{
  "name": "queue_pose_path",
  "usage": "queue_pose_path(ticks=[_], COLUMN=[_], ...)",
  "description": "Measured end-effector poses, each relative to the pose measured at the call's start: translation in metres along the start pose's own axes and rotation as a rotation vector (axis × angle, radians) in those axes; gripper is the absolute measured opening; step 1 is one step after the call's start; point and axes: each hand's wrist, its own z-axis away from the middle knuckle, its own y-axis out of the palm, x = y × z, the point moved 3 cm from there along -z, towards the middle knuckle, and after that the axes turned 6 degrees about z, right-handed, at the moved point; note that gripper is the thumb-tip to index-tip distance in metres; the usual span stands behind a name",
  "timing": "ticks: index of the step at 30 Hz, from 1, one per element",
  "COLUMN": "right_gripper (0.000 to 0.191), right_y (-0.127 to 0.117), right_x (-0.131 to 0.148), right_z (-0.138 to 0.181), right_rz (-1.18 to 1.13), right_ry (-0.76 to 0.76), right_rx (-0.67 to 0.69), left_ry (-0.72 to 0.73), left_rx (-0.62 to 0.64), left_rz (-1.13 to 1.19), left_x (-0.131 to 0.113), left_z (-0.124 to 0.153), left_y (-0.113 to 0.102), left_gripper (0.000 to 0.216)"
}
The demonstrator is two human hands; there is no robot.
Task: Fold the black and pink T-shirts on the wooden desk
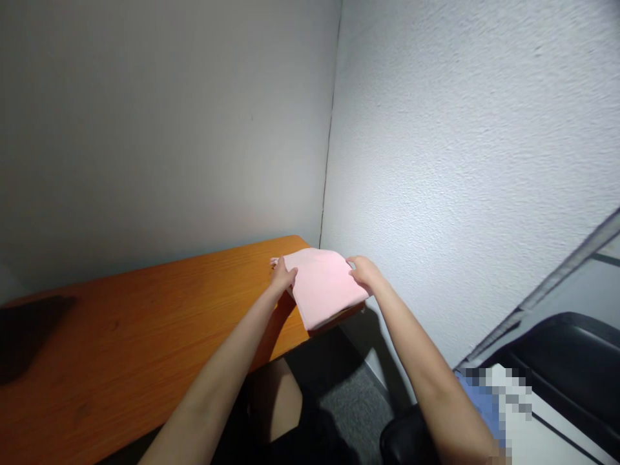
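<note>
A pale pink folded cloth [327,284] lies at the far right end of the wooden table [194,303], its near edge reaching the table's front edge. My left hand [283,278] grips its left side, thumb on top and the other fingers mostly hidden. A small bit of pink material sticks out beyond that hand. On the opposite side, my right hand [364,271] pinches the cloth's right edge close to the wall. What lies under the cloth cannot be seen.
A grey wall [169,129] runs behind the table, and a white textured wall [460,161] stands close on the right. Black chairs [576,349] and a pixelated white and blue area are at lower right. Grey carpet [358,394] shows below. A dark shadow falls on the table's left.
</note>
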Motion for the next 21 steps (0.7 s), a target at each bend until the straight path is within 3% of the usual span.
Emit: queue_pose_path(ticks=[3,5,10,14,21], right_gripper=[0.048,0.051,0.059,0.063,0.071], right_y=[-0.002,0.002,0.050,0.075,0.070], right_x=[0.022,0.045,0.091,0.094,0.091], right_z=[0.016,0.027,0.052,0.060,0.057], right_rz=[0.054,0.080,0.140,0.123,0.088], right_ry=[-0.011,-0.073,-0.123,-0.095,-0.077], right_rx=[-0.038,-0.049,0.211,0.269,0.293], left_ry=[0.051,0.137,0.268,0.273,0.301], left_rx=[-0.020,-0.026,0.138,0.184,0.312], left_rz=[-0.068,-0.121,-0.254,-0.329,-0.410], left_x=[-0.004,-0.011,-0.009,0.009,0.011], left_z=[0.019,0.034,0.067,0.076,0.059], left_y=[-0.008,-0.009,0.015,0.028,0.032], left_gripper=[0.083,0.076,0.057,0.060,0.066])
